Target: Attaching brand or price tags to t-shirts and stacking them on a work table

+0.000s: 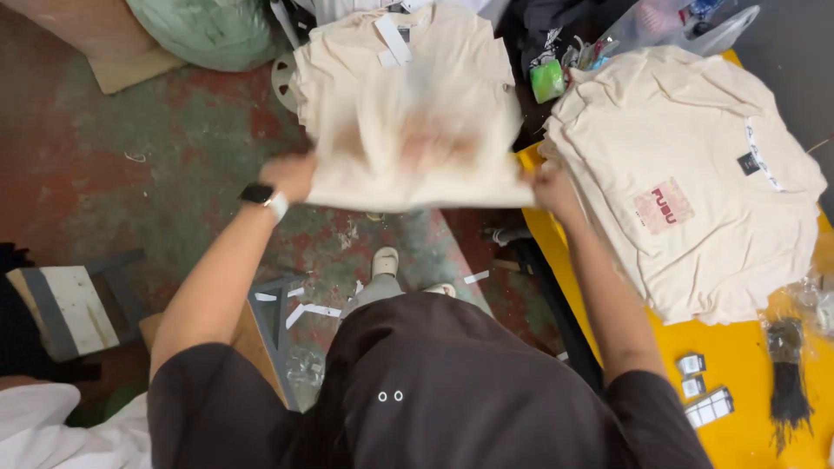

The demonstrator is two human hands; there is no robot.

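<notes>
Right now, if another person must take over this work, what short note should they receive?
Left hand: grips the left edge of a cream T-shirt, held up and blurred.
Right hand: grips the same shirt's right edge.
Done: a stack of cream shirts lies on the yellow table at right.
Left: the held shirt is not yet laid down; more cream shirts lie behind it.

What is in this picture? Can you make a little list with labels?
Left hand: grips the left edge of a cream shirt
Right hand: grips its right edge
Shirt: held up, blurred
Watch: on left wrist
Stack of cream shirts: on the yellow table
Small tags: on the table
Brush: on the table
Floor: worn red and green
</notes>
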